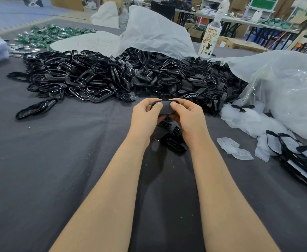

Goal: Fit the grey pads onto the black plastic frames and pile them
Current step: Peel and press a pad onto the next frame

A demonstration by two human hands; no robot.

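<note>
Across the dark cloth-covered table [58, 170], we are facing a wide heap of black plastic frames [79, 79] that is lying at the far side, with smaller black slotted pieces [200, 82] mixing into its right end. White plastic sheeting [154, 31] is draping over the back of the heap, and a clear bag [291, 91] is sagging at the right. Near the right edge, a leaning row of black frames with pale inserts [298, 155] is resting on the cloth, with loose translucent pieces [240, 151] lying just beside it. A labelled bottle [211, 39] is standing upright behind the heap. At centre, our left hand [143, 117] and right hand [190, 117] are gripping a grey pad [166, 108] between them, fingers curling behind it and both thumbs pressing on its face; a black rim is showing at its left edge.
</note>
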